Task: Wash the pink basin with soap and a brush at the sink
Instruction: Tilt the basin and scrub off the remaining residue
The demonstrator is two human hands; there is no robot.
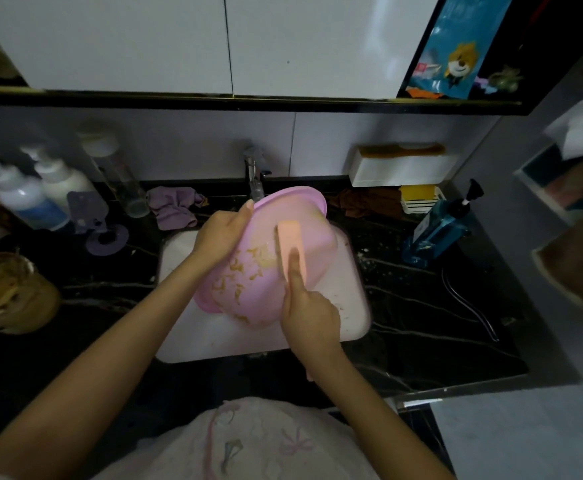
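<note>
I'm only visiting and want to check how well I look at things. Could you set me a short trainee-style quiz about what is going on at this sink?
1. True or false: neither hand touches the pink basin.
2. What does the right hand press against the basin? A) a peach brush B) a metal spoon C) a drinking glass
3. Fill in the gap: the left hand grips the basin by its ____.

Key: 1 false; 2 A; 3 rim.
</note>
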